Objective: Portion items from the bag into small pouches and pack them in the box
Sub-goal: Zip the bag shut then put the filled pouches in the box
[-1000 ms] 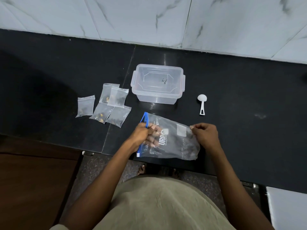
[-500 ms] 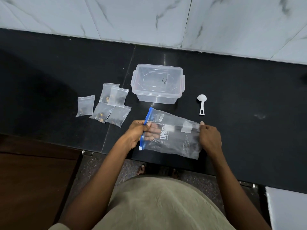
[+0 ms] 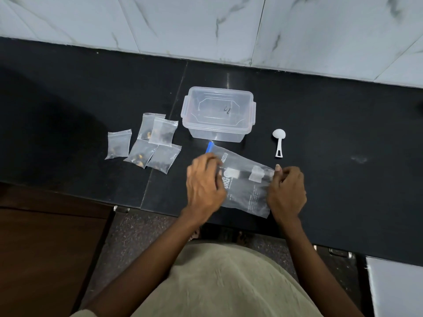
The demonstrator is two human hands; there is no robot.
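Note:
A clear zip bag (image 3: 247,191) with a blue seal strip and white print lies on the black counter near its front edge. My left hand (image 3: 204,186) grips the bag's seal end, blurred by motion. My right hand (image 3: 287,191) pinches the bag's opposite end with curled fingers. Several small clear pouches (image 3: 146,143) holding dark and tan bits lie to the left. A clear plastic box (image 3: 217,114) with its lid on stands just behind the bag.
A white measuring scoop (image 3: 279,143) lies right of the box. The black counter (image 3: 343,133) runs wall to wall under a white marble backsplash. A brown cabinet front (image 3: 45,248) sits below left.
The bag has been laid flatter and shifted slightly away from me. My left hand slid along the blue seal end; my right hand kept its hold on the other end.

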